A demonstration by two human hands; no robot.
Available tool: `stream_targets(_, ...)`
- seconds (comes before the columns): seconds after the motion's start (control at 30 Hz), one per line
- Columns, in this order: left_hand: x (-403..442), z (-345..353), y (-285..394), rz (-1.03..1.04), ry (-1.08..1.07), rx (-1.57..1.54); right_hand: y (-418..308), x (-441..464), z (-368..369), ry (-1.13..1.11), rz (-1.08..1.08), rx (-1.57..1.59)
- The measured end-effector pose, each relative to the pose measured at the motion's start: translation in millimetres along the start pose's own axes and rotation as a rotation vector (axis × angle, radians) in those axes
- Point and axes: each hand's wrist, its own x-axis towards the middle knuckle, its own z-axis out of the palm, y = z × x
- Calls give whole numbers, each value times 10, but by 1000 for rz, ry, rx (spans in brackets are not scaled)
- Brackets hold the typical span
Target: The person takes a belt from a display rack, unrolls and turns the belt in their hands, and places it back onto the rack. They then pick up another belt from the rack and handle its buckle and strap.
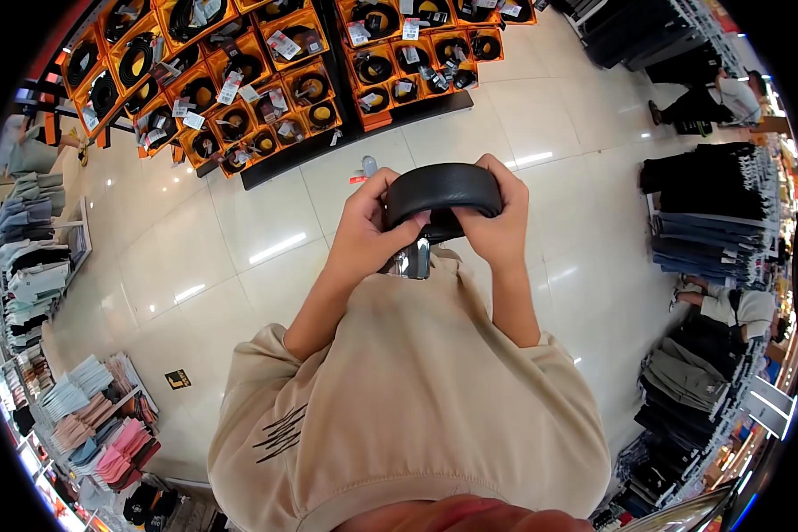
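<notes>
A coiled black belt [443,188] with a shiny buckle [410,262] is held up in front of the chest. My left hand [371,225] grips the coil's left side, its thumb pressed inside near the buckle. On the right side of the coil my right hand [494,217] is closed, with its thumb on the inner edge. The backs of the fingers partly hide the coil's ends. A red and white tag [357,179] shows just beyond my left hand, beside a small grey object [369,165].
Orange display boxes [230,124] with coiled belts stand ahead on dark bases. Clothes racks hold dark trousers [705,182] at the right. Folded clothes [89,390] lie at the left. People stand at the right [734,99] and far left [31,151].
</notes>
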Motion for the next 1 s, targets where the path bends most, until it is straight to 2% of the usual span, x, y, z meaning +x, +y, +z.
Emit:
stream_targets(0.03,8,-10,-2,16,-11,13,-98,10,-33,-47,-43,-137)
stream_targets(0.13,0,101,73,73,103,37,-110,-2,78,57,-124,82)
stream_targets(0.17,-11,135,92,77,146,22,-116,-18,160,93,-41,271)
stream_targets(0.23,-19,128,-48,24,178,-212,-74,-68,353,161,132,653)
stream_targets(0.27,7,124,-54,10,194,-275,3,-70,412,153,147,708)
stream_targets(0.4,51,167,81,23,200,-384,15,-94,345,220,149,509)
stream_targets(0.5,41,130,35,34,212,-358,10,-126,283,195,32,171)
stream_targets(0.53,26,128,8,28,223,-380,71,-166,318,217,-11,215)
stream_targets(0.6,7,216,58,28,290,-464,55,-203,468,274,17,388)
stream_targets(0.7,26,256,8,65,264,-582,91,-208,613,299,95,631)
stream_targets(0.77,88,177,-123,-78,302,-728,19,-152,590,331,167,682)
stream_targets(0.83,99,25,-120,-21,20,-1022,-96,-73,532,359,251,813)
stream_targets(0.87,84,42,-18,-122,67,-1160,-76,-30,487,349,250,921)
stream_targets(1.0,215,-86,-1,-169,181,-1404,-50,-10,405,259,151,1213)
